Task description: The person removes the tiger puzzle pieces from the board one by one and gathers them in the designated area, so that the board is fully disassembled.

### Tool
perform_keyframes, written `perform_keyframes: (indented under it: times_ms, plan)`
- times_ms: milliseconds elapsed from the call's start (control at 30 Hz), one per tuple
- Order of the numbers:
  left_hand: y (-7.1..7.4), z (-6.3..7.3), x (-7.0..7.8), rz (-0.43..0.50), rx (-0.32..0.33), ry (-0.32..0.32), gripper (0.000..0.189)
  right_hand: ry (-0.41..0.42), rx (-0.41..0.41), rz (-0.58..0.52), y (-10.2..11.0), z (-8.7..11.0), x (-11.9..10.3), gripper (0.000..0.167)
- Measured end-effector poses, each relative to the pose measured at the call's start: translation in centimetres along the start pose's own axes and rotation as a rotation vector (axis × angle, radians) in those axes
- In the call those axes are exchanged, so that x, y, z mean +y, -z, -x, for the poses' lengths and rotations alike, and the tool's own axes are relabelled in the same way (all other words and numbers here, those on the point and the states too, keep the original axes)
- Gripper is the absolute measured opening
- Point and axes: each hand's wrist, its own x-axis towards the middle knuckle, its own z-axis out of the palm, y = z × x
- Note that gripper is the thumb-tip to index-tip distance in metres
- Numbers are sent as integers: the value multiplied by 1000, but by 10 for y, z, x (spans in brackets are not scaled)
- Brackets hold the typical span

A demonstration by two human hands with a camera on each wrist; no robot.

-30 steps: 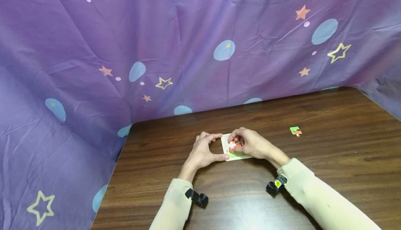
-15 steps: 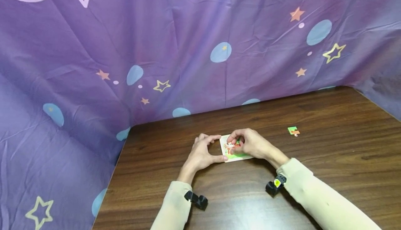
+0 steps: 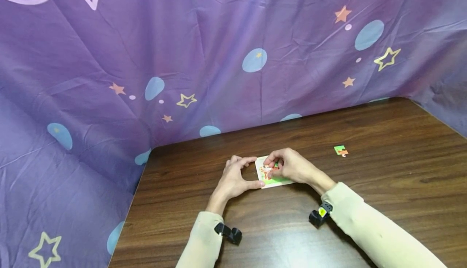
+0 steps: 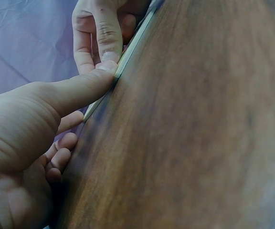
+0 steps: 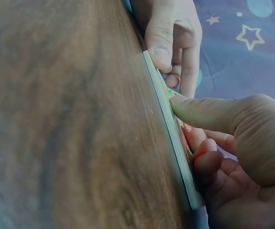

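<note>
- Sleeves of pale cream cloth come in from the near side, the left sleeve (image 3: pixel 198 241) near the middle and the right sleeve (image 3: pixel 379 227) slanting in from the right.
- Small black devices sit at both cuffs: a left wrist camera (image 3: pixel 233 235) and a right wrist camera (image 3: pixel 318 218), the right one with a yellow patch.
- Brown wood-grain table (image 3: pixel 182 187) beneath everything, with a bright shine on its near part, between the forearms.
- Left hand (image 3: pixel 233 179) at the left side of the board, thumb and index finger spread wide apart; the thumb touches the near left corner and the index fingertip the far left corner, while the other fingers are bent loosely behind.
- White-rimmed puzzle board (image 3: pixel 277 184) lying flat on the table between the two hands, its picture showing green along the near side and red and white in the middle; the right hand covers part of it.
- Right hand (image 3: pixel 293 166) over the right part of the board, fingers curled and the grip narrow, thumb and fingertips pinching a puzzle piece (image 5: pixel 173 91) of green and red, mostly hidden by the hand.
- Loose piece (image 3: pixel 341 151) in green, orange and white, on the table to the right of the board and slightly farther away, well apart from both hands.
- Purple curtain (image 3: pixel 219 37) beyond the far edge and along the left, printed with stars, dots and blue ovals (image 3: pixel 254 60).
</note>
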Motion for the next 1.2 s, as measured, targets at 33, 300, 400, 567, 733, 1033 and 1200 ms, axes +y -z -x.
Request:
perform_keyframes:
  times_ms: [33, 300, 400, 567, 733, 1033, 1200]
  plan:
    - [0, 0, 0, 0, 0, 0, 86, 1, -1, -1, 0, 0, 0, 32]
    - [1, 1, 0, 0, 2, 0, 86, 8, -5, 13, 0, -1, -3, 32]
    - [2, 1, 1, 4, 2, 2, 86, 6, -2, 19, 0, -2, -4, 32]
    - [3, 1, 1, 5, 3, 5, 86, 10, 1, 41, 0, -3, -5, 29]
    - [2, 0, 0, 5, 5, 4, 86, 32, 4, 50, -1, -4, -5, 25]
    - [1, 2, 1, 5, 6, -7, 85, 41, -24, -55, 0, -2, -3, 24]
    - [0, 0, 1, 3, 1, -5, 85, 27, -36, -63, 8, 0, -11, 25]
